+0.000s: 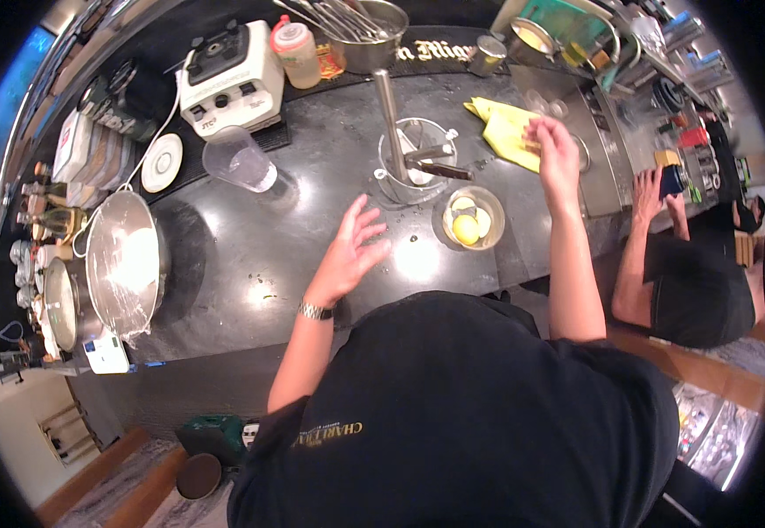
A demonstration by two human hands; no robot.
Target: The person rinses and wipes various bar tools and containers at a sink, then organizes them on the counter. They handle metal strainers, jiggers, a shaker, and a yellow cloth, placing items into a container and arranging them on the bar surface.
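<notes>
My left hand (353,248) hovers over the dark counter, fingers spread, holding nothing. In front of it stands a metal lever press (389,119) with a dark-tipped handle, at a clear round container (426,132). A small bowl (446,220) to the right of the press holds a few cut lemons (465,231). Farther right, my right hand (558,158) is raised beside a crumpled yellow cloth (507,132). Its fingers are loosely bent and apart, with nothing visible in them; whether they touch the cloth is not plain.
A white blender base (231,84), a clear blender jug (240,163) and a red-capped bottle (294,55) stand at the back left. A large film-covered bowl (123,264) sits at the left edge. Another person's hands (649,195) hold a dark object at the right.
</notes>
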